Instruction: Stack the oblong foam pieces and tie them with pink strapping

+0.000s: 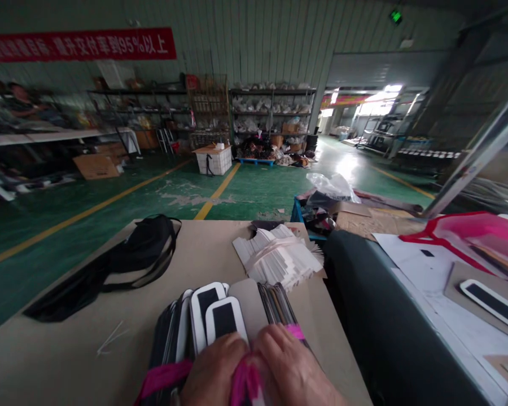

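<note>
A fanned stack of flat white-edged black pieces (214, 318) lies at the near edge of the tan table (88, 338), with a pink band (165, 376) around it. My left hand (214, 369) and my right hand (288, 366) rest side by side on the stack, fingers curled over the pink band where it bunches between them. Behind the stack lies a bundle of white paper strips (279, 254) tied with a band.
A black bag with straps (122, 262) lies on the table's left. A dark table (385, 316) at right carries white sheets, a pink bag (474, 234) and another white-edged piece (495, 304). Beyond are green floor, shelving, boxes and a seated person (21, 104) at far left.
</note>
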Available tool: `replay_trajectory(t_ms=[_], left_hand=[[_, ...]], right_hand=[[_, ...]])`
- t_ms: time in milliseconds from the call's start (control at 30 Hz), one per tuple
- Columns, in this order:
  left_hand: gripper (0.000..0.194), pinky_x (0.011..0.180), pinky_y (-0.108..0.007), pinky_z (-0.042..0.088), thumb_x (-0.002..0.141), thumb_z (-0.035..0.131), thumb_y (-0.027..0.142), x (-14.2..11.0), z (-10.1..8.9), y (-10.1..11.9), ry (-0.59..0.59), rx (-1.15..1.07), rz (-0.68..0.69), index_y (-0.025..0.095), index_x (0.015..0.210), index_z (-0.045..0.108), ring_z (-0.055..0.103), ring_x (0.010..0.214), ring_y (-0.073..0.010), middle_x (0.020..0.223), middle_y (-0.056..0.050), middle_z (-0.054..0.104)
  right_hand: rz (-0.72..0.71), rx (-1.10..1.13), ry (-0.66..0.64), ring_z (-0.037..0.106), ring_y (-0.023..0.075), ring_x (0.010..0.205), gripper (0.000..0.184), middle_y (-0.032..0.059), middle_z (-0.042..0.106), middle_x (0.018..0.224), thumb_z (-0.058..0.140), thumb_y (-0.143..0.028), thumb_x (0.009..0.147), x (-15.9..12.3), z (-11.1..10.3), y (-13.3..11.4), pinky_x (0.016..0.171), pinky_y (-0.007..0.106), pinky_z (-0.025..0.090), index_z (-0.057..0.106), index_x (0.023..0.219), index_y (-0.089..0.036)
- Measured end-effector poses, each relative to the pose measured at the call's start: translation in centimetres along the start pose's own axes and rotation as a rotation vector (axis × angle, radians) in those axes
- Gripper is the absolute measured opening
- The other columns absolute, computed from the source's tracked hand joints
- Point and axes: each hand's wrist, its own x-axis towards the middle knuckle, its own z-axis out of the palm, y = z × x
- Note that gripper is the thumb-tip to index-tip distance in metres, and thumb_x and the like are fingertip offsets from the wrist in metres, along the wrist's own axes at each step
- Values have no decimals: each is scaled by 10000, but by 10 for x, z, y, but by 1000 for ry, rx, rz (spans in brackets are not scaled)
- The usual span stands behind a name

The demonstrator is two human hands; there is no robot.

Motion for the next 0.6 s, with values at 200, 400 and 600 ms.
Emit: replay_trajectory(t_ms=[200, 400, 600], left_hand=[[394, 513, -288, 401, 918, 165, 175, 1, -7, 5, 401, 390, 413, 183, 756, 524, 532, 579, -160, 639, -16, 573], [224, 507, -300, 391, 880, 340, 125, 1, -11, -1, 391, 497, 494, 129, 849, 562, 494, 555, -138, 621, -14, 561], [209, 447, -278, 343, 846, 414, 139, -2, 13, -18, 473, 578, 481, 171, 693, 552, 430, 486, -116, 537, 23, 473]], right_hand=[[130, 277, -534, 586, 142, 744, 207, 11, 627, 766, 433, -54, 763, 39, -22, 14, 692, 242, 428, 590, 793, -185], [280, 913, -1086, 452, 38, 360, 298, -44, 533, 522, 301, -102, 777, 70, -29, 33, 349, 98, 290, 591, 738, -158], [380, 879, -925, 517, 68, 437, 178, 3, 599, 593, 456, -221, 763, 59, -5, 36, 342, 117, 327, 624, 761, -159]])
